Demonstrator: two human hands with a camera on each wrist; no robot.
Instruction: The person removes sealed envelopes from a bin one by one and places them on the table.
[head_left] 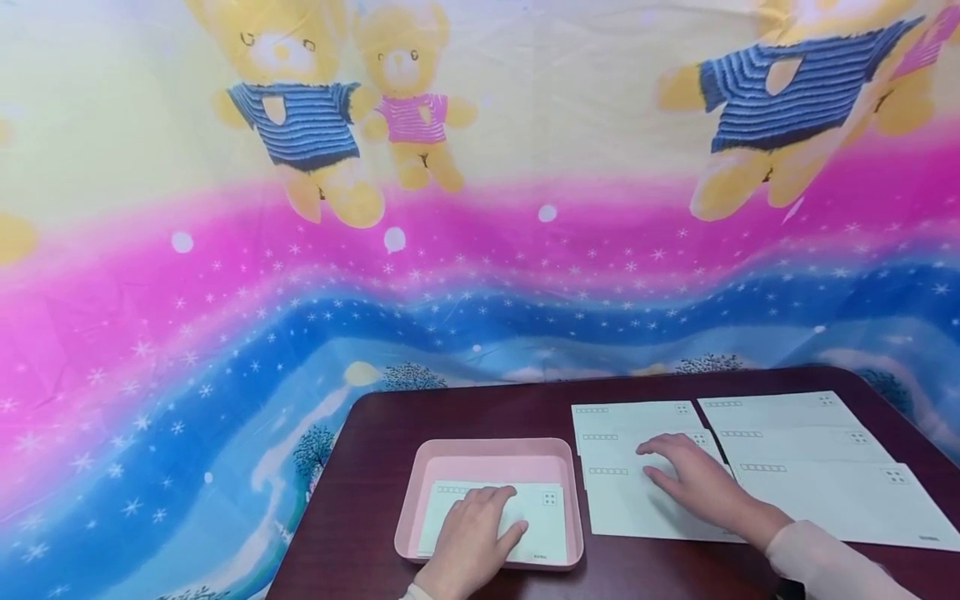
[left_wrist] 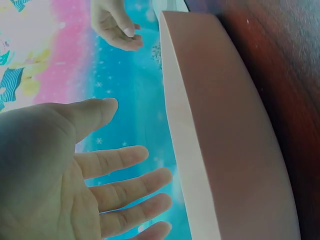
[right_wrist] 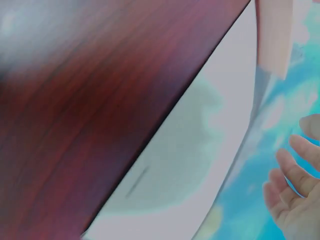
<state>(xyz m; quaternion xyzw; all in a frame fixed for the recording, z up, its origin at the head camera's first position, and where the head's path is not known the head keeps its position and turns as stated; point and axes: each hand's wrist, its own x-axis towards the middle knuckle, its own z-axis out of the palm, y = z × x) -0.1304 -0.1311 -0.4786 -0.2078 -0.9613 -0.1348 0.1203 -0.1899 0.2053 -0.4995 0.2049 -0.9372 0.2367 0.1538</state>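
My left hand (head_left: 472, 537) hovers over a pink tray (head_left: 408, 508), fingers spread and slightly bent. Beneath it in the tray lie white envelopes (head_left: 536, 529), printed with a row of small boxes and a stamp square; the hand hides part of the top one. In the left wrist view its palm (left_wrist: 55, 165) shows nothing held, beside the tray wall (left_wrist: 220, 115). Over the left column of overlapping envelopes (head_left: 622, 512) is my right hand (head_left: 693, 479), fingers loosely bent and holding nothing. The right wrist view has those fingers (right_wrist: 295, 175) above the envelope (right_wrist: 175, 155).
A second column of overlapping envelopes (head_left: 832, 500) lies at the right of the dark red-brown table (head_left: 480, 417). Behind the table's far edge hangs a cloth (head_left: 480, 317) printed with bears and snowflakes.
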